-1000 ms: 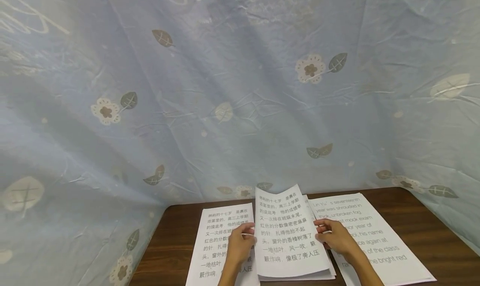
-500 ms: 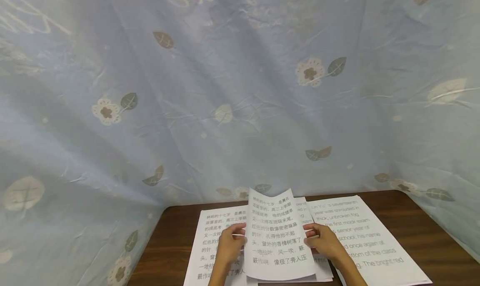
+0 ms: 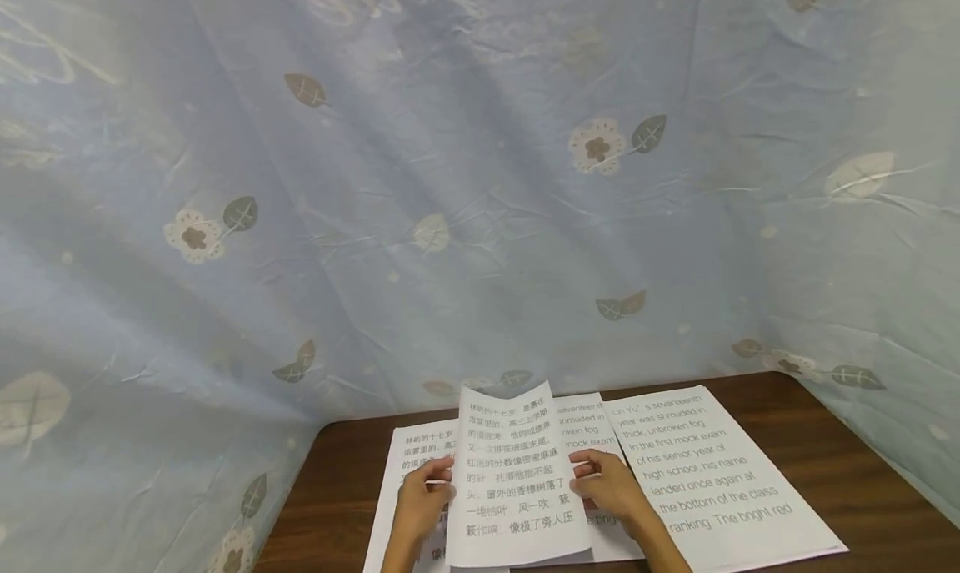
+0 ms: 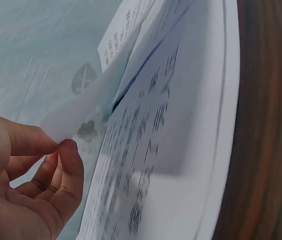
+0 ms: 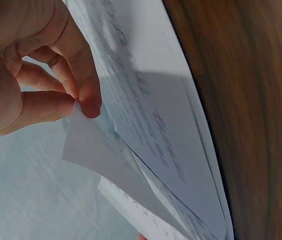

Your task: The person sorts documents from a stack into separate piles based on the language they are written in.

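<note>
Between my hands hangs a sheet of paper [image 3: 517, 481] printed with Chinese text, its top edge sagging in the middle. My left hand [image 3: 422, 500] pinches its left edge between thumb and fingers. The right edge is pinched by my right hand [image 3: 611, 491]. Below and left lies a stack of pages with Chinese text [image 3: 384, 515], partly covered by the held sheet. A middle stack with English text [image 3: 592, 423] shows behind the sheet's right side. In the left wrist view the thumb and index finger meet on the paper's edge [image 4: 66, 120].
Farther right lies another stack of English-text pages [image 3: 712, 481], its left edge against the middle stack. All of them rest on a dark brown wooden table [image 3: 832, 439]. A pale blue curtain with leaves and flowers [image 3: 480, 181] hangs behind the table.
Both hands have carried the held sheet leftward, from over the middle stack toward the left Chinese-text stack. More of the middle stack's English text now shows. The head view has shifted slightly.
</note>
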Tool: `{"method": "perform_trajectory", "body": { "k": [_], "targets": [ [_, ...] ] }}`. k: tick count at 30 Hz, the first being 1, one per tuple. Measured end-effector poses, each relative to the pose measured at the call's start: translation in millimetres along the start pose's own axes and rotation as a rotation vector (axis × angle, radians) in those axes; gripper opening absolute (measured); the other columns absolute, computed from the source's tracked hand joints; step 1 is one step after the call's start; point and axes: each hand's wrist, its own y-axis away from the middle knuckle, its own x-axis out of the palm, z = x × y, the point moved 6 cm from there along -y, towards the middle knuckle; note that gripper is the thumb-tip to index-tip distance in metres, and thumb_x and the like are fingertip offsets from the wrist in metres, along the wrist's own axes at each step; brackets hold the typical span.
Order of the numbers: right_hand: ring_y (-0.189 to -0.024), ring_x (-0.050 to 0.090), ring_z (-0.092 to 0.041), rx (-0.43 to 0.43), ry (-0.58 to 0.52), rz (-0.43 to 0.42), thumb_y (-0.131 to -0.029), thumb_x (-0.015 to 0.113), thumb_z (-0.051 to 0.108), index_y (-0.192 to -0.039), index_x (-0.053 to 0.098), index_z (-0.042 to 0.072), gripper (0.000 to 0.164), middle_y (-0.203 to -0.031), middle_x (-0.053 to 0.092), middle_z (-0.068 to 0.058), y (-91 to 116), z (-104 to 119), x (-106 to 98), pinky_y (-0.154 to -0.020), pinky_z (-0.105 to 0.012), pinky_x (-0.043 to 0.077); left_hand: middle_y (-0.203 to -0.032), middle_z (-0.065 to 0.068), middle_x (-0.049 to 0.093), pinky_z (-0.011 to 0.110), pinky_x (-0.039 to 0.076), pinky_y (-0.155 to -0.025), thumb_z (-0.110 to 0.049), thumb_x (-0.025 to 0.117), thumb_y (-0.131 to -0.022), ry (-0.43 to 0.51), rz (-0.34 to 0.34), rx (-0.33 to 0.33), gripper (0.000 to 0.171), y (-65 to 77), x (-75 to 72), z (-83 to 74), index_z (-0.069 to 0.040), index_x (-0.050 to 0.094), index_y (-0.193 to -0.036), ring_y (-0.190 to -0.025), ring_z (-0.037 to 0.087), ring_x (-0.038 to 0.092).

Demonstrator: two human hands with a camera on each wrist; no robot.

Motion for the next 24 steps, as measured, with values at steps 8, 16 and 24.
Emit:
{"method": "perform_trajectory", "body": {
  "k": [8, 16, 24],
  "targets": [
    [-0.085, 0.068, -0.021, -0.020, -0.042, 0.052, -0.086, 0.072, 0.000, -0.135, 0.065, -0.008, 0.050, -0.107, 0.067, -0.015, -1.7, 7.8, 39.4, -0.070, -0.037, 0.064, -0.110, 0.017, 0.071, 0.024, 0.059, -0.068, 0.008, 0.069, -0.085, -0.010, -0.041, -0.006, 0.045, 1.1, -32.3, 15.8, 0.005, 0.071, -0.129, -0.088, 0.017, 0.066],
    [-0.087, 0.068, -0.020, -0.035, -0.065, 0.105, -0.086, 0.071, 0.001, -0.136, 0.065, -0.008, 0.050, -0.109, 0.067, -0.014, -4.6, 13.0, 71.1, -0.073, -0.037, 0.064, -0.109, 0.018, 0.070, 0.023, 0.055, -0.067, 0.009, 0.069, -0.087, -0.035, -0.052, -0.027, 0.044, 1.9, -67.6, 32.1, 0.008, 0.069, -0.131, -0.089, 0.018, 0.063],
    [-0.086, 0.068, -0.019, -0.062, -0.081, 0.137, -0.086, 0.072, 0.001, -0.134, 0.066, -0.006, 0.049, -0.107, 0.068, -0.012, -3.6, 25.8, 104.0, -0.072, -0.037, 0.064, -0.108, 0.017, 0.070, 0.025, 0.055, -0.066, 0.010, 0.069, -0.087, -0.077, -0.074, -0.060, 0.044, 2.6, -95.9, 46.9, 0.008, 0.069, -0.131, -0.089, 0.019, 0.062]
  ]
}}
